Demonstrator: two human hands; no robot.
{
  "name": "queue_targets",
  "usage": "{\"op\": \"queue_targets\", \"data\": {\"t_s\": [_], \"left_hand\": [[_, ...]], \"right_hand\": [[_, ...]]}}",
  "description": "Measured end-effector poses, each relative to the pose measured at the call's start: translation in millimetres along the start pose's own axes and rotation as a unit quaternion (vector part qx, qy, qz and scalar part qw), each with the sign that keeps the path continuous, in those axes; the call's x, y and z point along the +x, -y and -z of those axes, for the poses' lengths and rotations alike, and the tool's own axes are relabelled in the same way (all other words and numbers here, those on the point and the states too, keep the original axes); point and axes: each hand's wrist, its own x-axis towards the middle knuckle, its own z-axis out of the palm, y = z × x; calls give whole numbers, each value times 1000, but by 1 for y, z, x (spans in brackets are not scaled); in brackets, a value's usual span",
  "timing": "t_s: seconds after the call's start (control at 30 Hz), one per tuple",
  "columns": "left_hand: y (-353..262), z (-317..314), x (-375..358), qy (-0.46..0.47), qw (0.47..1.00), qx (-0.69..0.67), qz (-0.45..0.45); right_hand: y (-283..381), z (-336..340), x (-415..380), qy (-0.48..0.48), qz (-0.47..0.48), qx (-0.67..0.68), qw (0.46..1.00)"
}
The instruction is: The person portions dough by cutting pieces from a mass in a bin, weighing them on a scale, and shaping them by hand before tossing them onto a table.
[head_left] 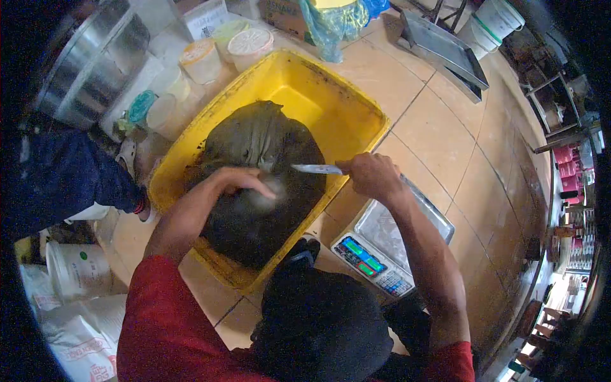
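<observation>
A large dark, rounded mass (229, 223), folded and pointed at its far end, lies in a yellow tub (349, 105). My left hand (245, 180) is over its middle, one finger stretched out and apart from the others. A pale blurred patch (267, 194) shows on the mass beside that fingertip; what it is cannot be made out. In my right fist (372, 177) is a knife (318, 169), over the tub's right side. Its blade points left, toward the middle of the dark mass.
A digital scale (372, 264) with a metal pan (382, 229) stands right of the tub. Lidded plastic containers (251, 46) and a big metal pot (95, 60) are at the far left. Another person's leg (70, 178) is close on the left. A metal tray (439, 54) lies at the back.
</observation>
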Motion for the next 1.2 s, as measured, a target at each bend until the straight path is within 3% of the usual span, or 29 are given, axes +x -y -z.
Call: {"op": "queue_targets", "data": {"t_s": [0.07, 0.13, 0.17, 0.27, 0.33, 0.4, 0.5, 0.57, 0.67, 0.73, 0.77, 0.87, 0.93, 0.97, 1.0, 1.03, 1.07, 1.1, 1.13, 1.2], "left_hand": [[24, -19, -20, 42, 955, -294, 3], [50, -60, -26, -87, 872, -477, -62], [61, -78, -31, -152, 810, -558, -94], [53, -104, -71, -418, 699, -523, -252], [46, -101, -96, -494, 721, -393, -288], [23, -92, -113, -488, 728, -360, -321], [-29, -83, -124, -408, 734, -452, -300], [-46, -78, -128, -408, 736, -505, -192], [-33, -52, -129, -405, 738, -481, -245], [-47, -40, -140, -413, 747, -477, -212], [-60, -36, -150, -417, 750, -475, -195], [-128, -38, -158, -523, 785, -252, -214], [-161, -36, -159, -456, 813, -223, -284], [-175, -39, -156, -415, 826, -209, -318], [-188, -44, -146, -397, 837, -189, -326], [-203, -50, -131, -376, 847, -167, -337], [-217, -60, -116, -351, 857, -146, -349], [-233, -71, -104, -317, 890, -69, -319], [-239, -84, -68, -291, 896, -80, -326], [-269, -130, -19, -245, 925, -55, -284]], "right_hand": [[2, -6, 12, 26, 43, -31, 998], [24, -30, 39, 53, 70, 9, 996], [47, -49, 51, 21, 92, 42, 995], [79, -67, 53, -67, 102, 118, 986], [80, -66, 37, -71, 76, 157, 982], [63, -25, 10, -51, 42, 172, 983], [82, -44, 27, -56, 48, 175, 982], [106, -63, 45, -56, 66, 210, 974], [132, -79, 55, -41, 87, 278, 956], [143, -94, 52, -9, 106, 295, 950], [143, -102, 51, -26, 158, 363, 918], [145, -113, 35, 19, 303, 485, 820], [131, -82, 7, 89, 288, 481, 823], [119, -72, -10, 123, 276, 482, 823], [93, -74, -20, 63, 170, 424, 887], [57, -71, -42, -7, 71, 390, 918], [16, -99, -53, -104, 86, 484, 865], [-18, -99, -81, -130, -5, 484, 865], [-47, -101, -111, -155, -96, 481, 857], [-84, -106, -179, -302, -186, 506, 786]]}}
